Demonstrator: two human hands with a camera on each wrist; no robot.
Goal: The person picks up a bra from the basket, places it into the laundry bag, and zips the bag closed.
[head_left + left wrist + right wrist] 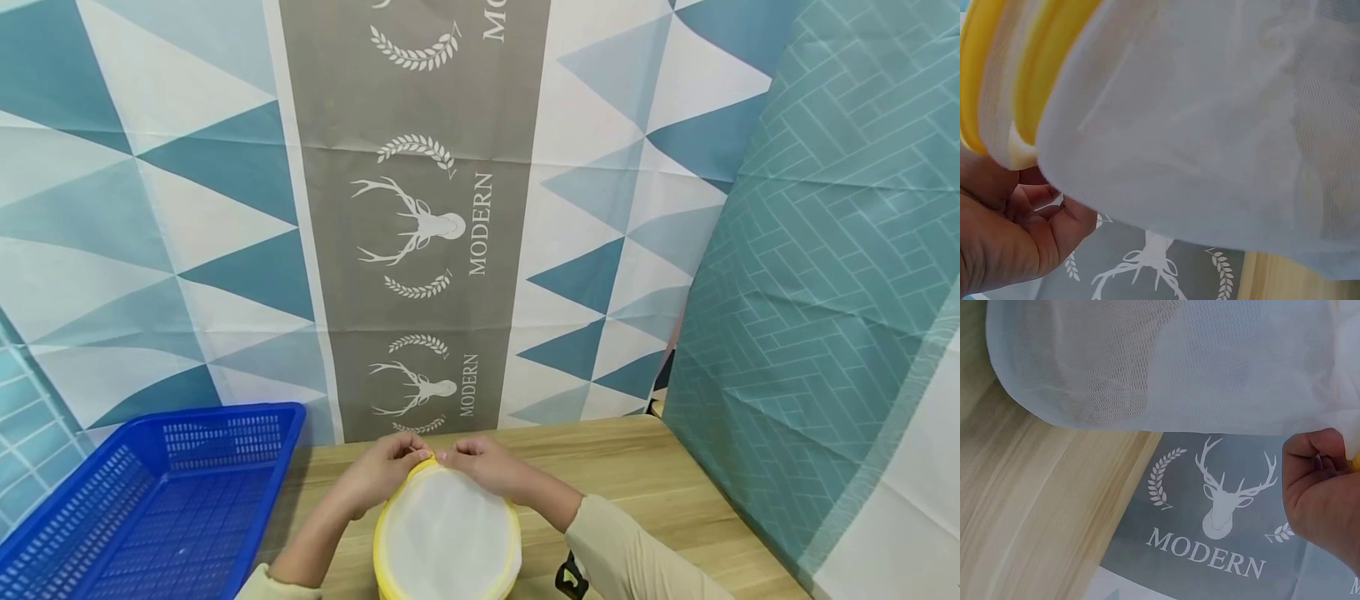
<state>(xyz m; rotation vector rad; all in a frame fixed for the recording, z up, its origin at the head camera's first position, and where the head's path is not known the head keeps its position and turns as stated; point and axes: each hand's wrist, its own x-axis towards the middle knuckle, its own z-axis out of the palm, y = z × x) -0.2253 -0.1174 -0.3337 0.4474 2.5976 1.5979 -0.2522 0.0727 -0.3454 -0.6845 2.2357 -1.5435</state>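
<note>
A round white mesh laundry bag (450, 533) with yellow trim stands at the table's front in the head view. My left hand (378, 471) pinches its yellow rim at the far edge, thumb on top. Just beside it, my right hand (491, 467) grips the same stretch of rim, the two thumbs nearly meeting. In the left wrist view, yellow bands (1054, 62) run round the bag above my curled fingers. White mesh (1166, 369) spreads across the right wrist view, and a bit of yellow shows by my fingers there.
A blue plastic basket (225, 410) with slotted sides sits to the left. The wooden table (600, 450) ends at a hanging cloth (420, 292) printed with deer heads and triangles. A teal cloth (810, 333) hangs on the right. A small black item (572, 577) lies by my right sleeve.
</note>
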